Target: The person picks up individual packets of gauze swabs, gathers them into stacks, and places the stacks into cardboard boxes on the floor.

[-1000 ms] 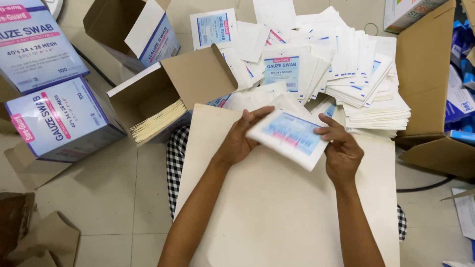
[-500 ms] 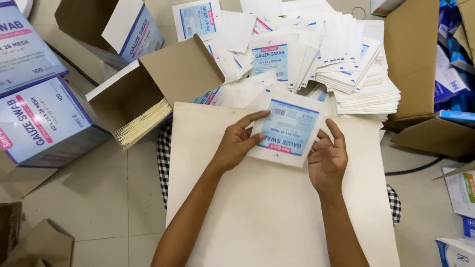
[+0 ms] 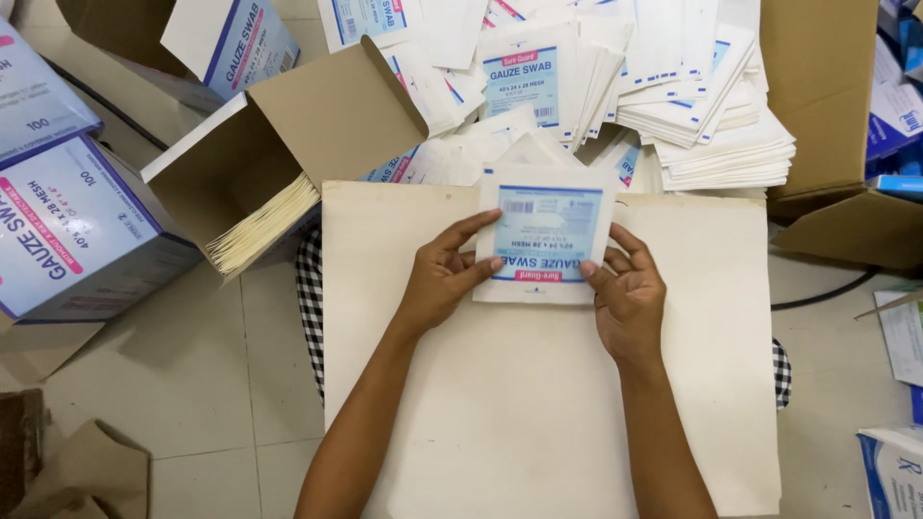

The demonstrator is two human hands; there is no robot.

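Both hands held a white-and-blue packet [image 3: 544, 245] flat on a cream board [image 3: 538, 413], the left hand [image 3: 444, 279] and right hand [image 3: 630, 293] each pinching a lower side edge between thumb and fingers. Behind the board lay a heap of similar packets [image 3: 673, 86], and an open carton [image 3: 260, 163] of what looked like paper sheets stood to the left on a pale tiled floor [image 3: 183, 384].

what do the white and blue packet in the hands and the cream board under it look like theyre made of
The flat white packet with a blue printed panel looks like matte paper, perhaps film-backed: thin, crisp edges, no glare. The large cream board looks like uncoated card: dull, stiff, straight cut edges. The left hand and right hand pinch the packet's lower edge.
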